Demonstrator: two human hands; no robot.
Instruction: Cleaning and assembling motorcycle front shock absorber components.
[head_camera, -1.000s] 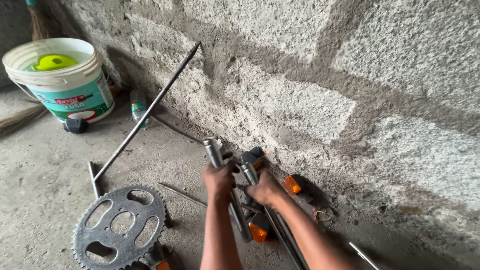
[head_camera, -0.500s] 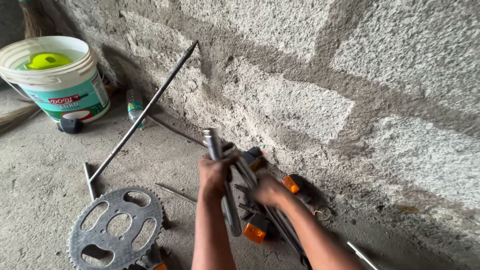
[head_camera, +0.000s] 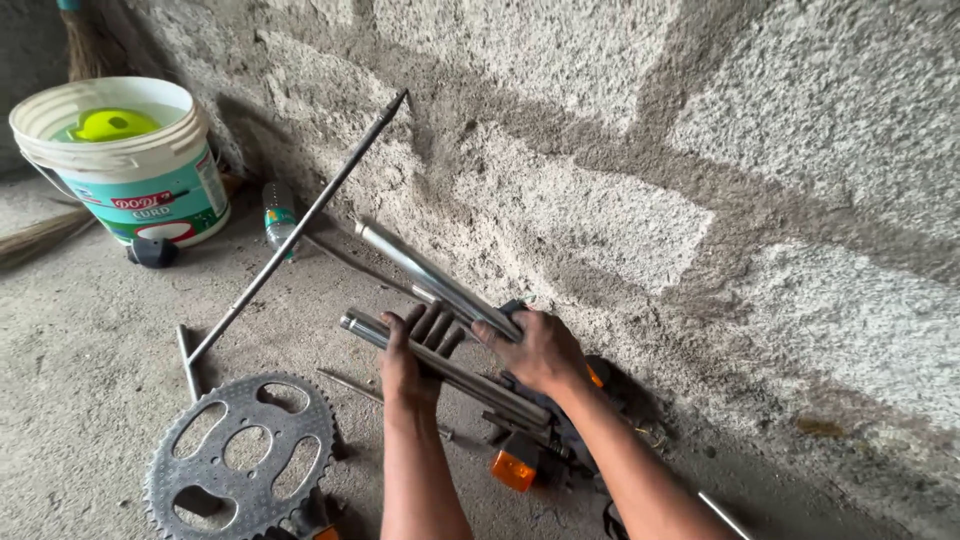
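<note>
Both hands were on what looked like a motorcycle front fork assembly, low centre of the frame, right up against the rough block wall (head_camera: 620, 200). The left hand (head_camera: 412, 358) had its fingers spread fairly wide and flat over the lower fork tube (head_camera: 440, 368), more pressing than gripping, while the right hand (head_camera: 532, 350) had its fingers curled over the upper fork tube (head_camera: 425, 272) near where it met the dark clamp end. The whole thing was tilted, tube ends pointing to the upper left and the heavy end down on the concrete floor (head_camera: 90, 330) by an orange indicator lamp (head_camera: 512, 469). My worry was that the polished tubes were slick, and with the left hand that open, the fork could roll or slide out and drop. If it went, it'd probably land on the indicator lamp and crack it, or scrape the chrome along the wall. The rear sprocket (head_camera: 240, 455) lay just to the lower left of the left forearm, teeth out, so a slip that way could mean skinned knuckles. A long thin steel rod (head_camera: 300, 225) was leaning on the wall right beside the tube ends, and a bump could knock it over toward the white plastic bucket (head_camera: 120, 165) in the upper left. I couldn't tell how firmly the right hand was really clamped.
</note>
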